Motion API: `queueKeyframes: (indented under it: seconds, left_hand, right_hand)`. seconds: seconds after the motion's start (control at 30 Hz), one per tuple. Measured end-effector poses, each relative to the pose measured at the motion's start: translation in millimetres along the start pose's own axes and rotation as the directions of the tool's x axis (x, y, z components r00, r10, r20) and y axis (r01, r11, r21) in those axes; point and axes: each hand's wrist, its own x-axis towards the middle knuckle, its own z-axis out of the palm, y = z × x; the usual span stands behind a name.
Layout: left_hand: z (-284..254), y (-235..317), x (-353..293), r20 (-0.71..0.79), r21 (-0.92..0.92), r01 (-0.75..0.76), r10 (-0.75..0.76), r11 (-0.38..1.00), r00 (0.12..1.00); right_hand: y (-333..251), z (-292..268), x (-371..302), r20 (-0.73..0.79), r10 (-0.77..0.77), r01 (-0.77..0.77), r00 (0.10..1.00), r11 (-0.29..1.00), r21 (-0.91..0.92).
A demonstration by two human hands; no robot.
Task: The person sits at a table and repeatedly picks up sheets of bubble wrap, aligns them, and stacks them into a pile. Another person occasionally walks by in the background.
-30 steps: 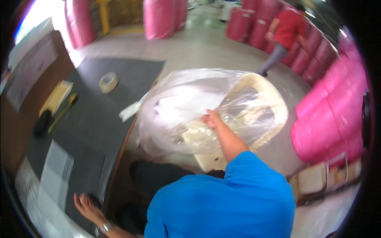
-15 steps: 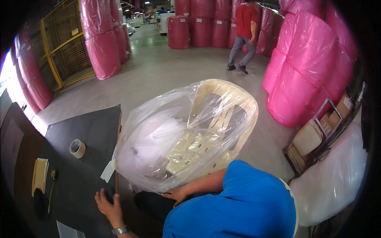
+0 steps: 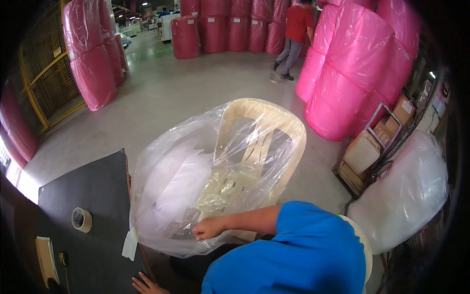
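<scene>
A cream plastic chair [image 3: 264,142] stands in front of me inside a large clear plastic bag [image 3: 171,191]. My right hand [image 3: 208,228] reaches across from my blue sleeve and is closed on the bag's lower front edge. Low in the view, my left hand [image 3: 146,284] rests with fingers spread at the edge of the dark table top [image 3: 93,191], holding nothing. A white strip [image 3: 129,243] hangs where the bag meets the table edge.
A roll of tape [image 3: 82,219] and a cream flat object [image 3: 46,255] lie on the table. Tall pink wrapped rolls [image 3: 357,68] stand right and behind. A white bagged bundle [image 3: 406,196] and a rack of boxes [image 3: 372,147] are on my right. A person in red [image 3: 296,34] walks away.
My right hand has come down from the bag's top to its lower front edge. My left hand has slid right along the table. My view has lifted toward the hall.
</scene>
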Motion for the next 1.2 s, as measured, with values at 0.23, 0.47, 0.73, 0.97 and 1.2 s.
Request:
queueKeyframes:
  seconds: [0.23,0.47,0.73,0.97,1.2]
  left_hand:
    - [8.0,-2.4,-2.0,0.002,-0.064,0.000,0.000,0.998,1.000]
    - [6.0,0.8,0.0,0.001,-0.155,0.020,-0.020,0.988,1.000]
    - [10.6,-5.7,0.5,0.070,-0.262,0.057,-0.040,0.963,0.997]
    - [-5.4,-24.3,-7.2,0.202,-0.264,0.099,-0.046,0.959,0.978]
    - [6.5,-19.3,-8.6,0.080,-0.140,0.084,-0.073,0.987,0.994]
  right_hand:
    - [-28.4,-83.5,-12.1,-0.732,0.100,0.184,0.674,0.937,0.298]
    - [-35.0,-113.0,-21.1,-0.852,-0.089,0.200,0.515,0.980,0.018]
    - [27.4,35.7,-6.0,0.233,-0.116,0.129,0.965,0.991,-0.039]
    - [29.7,89.6,-16.1,0.662,0.031,0.172,0.749,0.956,-0.239]
    - [62.2,136.2,7.1,0.625,-0.437,0.646,0.647,0.749,-0.144]
